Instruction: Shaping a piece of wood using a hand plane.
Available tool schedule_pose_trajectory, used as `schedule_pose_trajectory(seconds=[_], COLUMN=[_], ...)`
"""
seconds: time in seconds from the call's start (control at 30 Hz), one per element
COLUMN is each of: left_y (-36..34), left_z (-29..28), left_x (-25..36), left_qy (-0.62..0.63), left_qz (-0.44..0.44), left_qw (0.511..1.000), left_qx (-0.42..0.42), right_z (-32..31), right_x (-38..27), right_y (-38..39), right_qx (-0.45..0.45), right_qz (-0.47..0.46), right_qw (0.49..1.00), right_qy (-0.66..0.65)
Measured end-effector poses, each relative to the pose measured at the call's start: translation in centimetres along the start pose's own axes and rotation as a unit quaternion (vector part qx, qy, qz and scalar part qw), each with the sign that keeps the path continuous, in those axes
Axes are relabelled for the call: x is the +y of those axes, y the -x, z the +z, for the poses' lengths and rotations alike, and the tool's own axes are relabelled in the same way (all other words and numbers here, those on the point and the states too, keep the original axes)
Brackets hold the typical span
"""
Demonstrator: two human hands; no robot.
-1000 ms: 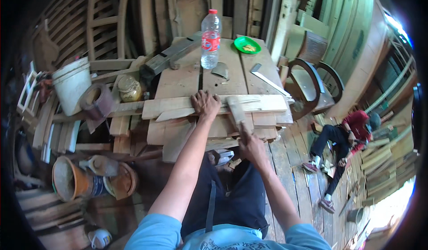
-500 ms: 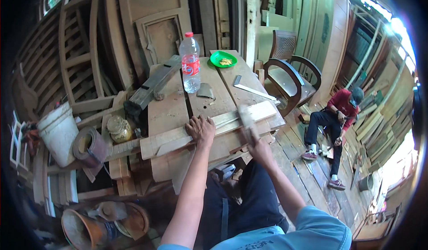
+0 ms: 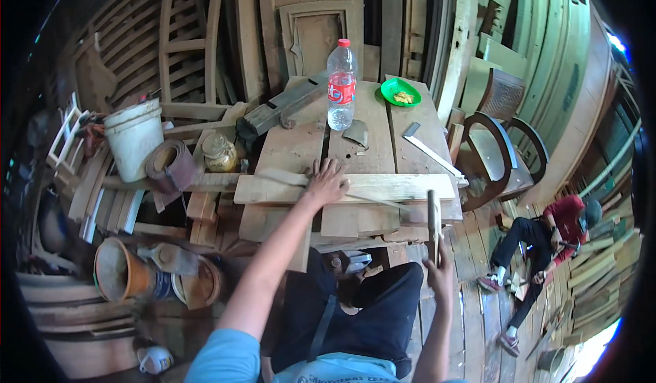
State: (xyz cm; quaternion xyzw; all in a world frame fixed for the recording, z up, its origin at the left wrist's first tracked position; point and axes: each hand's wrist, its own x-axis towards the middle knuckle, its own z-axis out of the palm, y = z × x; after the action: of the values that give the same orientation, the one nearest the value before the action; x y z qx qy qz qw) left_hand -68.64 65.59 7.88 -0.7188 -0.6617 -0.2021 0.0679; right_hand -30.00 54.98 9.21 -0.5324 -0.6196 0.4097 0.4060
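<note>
Since the earlier frame, the right hand (image 3: 441,270) has drawn back from above the board to beyond the front right part of the workbench (image 3: 287,152), and the narrow wood strip (image 3: 281,176) now slants across the board under the left hand (image 3: 329,181). Closed around its handle, the right hand grips a flat hand tool (image 3: 433,212), held upright and apart from the wood; its exact kind is unclear. Over the strip, the left hand rests palm down with fingers spread; whether they pinch the strip cannot be told, as its ends are blurred. Beneath, the long pale board (image 3: 410,186) lies crosswise near the front of the plank top. Farther back stand a clear plastic bottle (image 3: 341,89) with a red cap and label, and a green dish (image 3: 391,90) holding yellowish bits. Right of the bottle, a try square (image 3: 432,153) lies slanted toward the bench's right edge; a small curved piece (image 3: 357,133) sits just in front of the bottle, and a dark beam (image 3: 277,116) lies to its left. Beyond the bench's left side are a glass jar (image 3: 219,154), a brownish roll (image 3: 167,166) and a white bucket (image 3: 134,144). At right, past a wooden armchair (image 3: 502,94), a co-worker (image 3: 564,222) in red sits low down.
</note>
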Motion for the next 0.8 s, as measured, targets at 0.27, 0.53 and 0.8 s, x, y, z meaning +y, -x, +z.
schedule_pose_trajectory(seconds=[0.27,0.53,0.8], left_y=[4.4,8.4,13.3], left_z=[-1.2,-0.4,-2.8], left_x=[14.9,17.0,12.6], left_qy=[0.040,0.122,0.404], left_qz=[0.006,-0.239,-0.473], left_qw=[0.996,0.947,0.773], left_qx=[0.074,0.179,0.122], right_z=[-3.6,-6.6,-4.9], right_x=[5.7,6.7,2.0], right_y=[5.7,7.4,5.6], right_qx=[0.010,-0.008,-0.104], right_qz=[0.080,0.119,0.163], right_qw=[0.995,0.987,0.972], right_qy=[-0.060,-0.112,-0.132])
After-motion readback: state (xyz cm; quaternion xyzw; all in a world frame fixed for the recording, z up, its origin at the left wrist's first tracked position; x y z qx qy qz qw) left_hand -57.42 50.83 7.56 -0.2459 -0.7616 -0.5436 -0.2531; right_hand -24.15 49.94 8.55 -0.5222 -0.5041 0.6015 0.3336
